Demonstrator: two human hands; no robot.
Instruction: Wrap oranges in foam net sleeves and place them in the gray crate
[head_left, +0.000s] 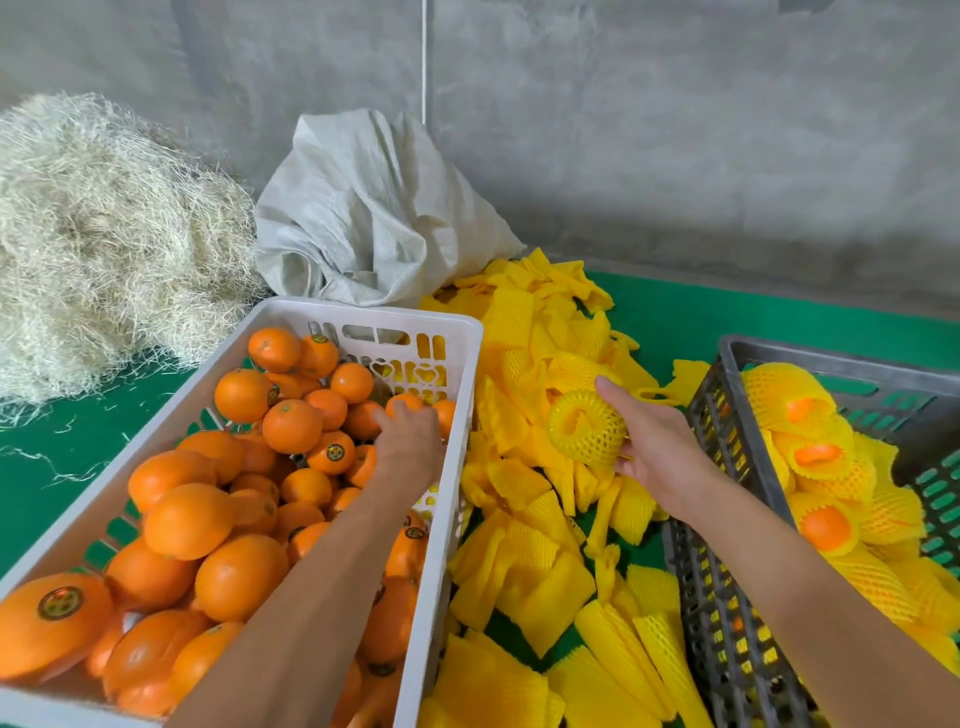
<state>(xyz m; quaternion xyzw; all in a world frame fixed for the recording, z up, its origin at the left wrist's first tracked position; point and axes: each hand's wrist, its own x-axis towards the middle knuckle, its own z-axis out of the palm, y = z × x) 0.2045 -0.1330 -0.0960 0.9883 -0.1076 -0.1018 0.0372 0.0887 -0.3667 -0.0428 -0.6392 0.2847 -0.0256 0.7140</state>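
Over at the white crate (462, 332), the person's left hand (408, 441) reaches in among the loose oranges (244, 499), fingers curled down over one orange (406, 401) near the crate's far right corner; whether it has a real hold on the fruit I cannot tell. The right hand (657, 447) is out over the pile of flat yellow foam net sleeves (524, 561) lying on the green surface (753, 312) between the two crates. It holds one opened sleeve (587, 427), puffed round, thumb above and fingers beneath. To the right stands the gray crate (727, 587), with several sleeved oranges (826, 525) already inside. Behind the white crate slumps a pale woven sack (374, 218), and a heap of straw-like fibre (104, 234) lies to its left.
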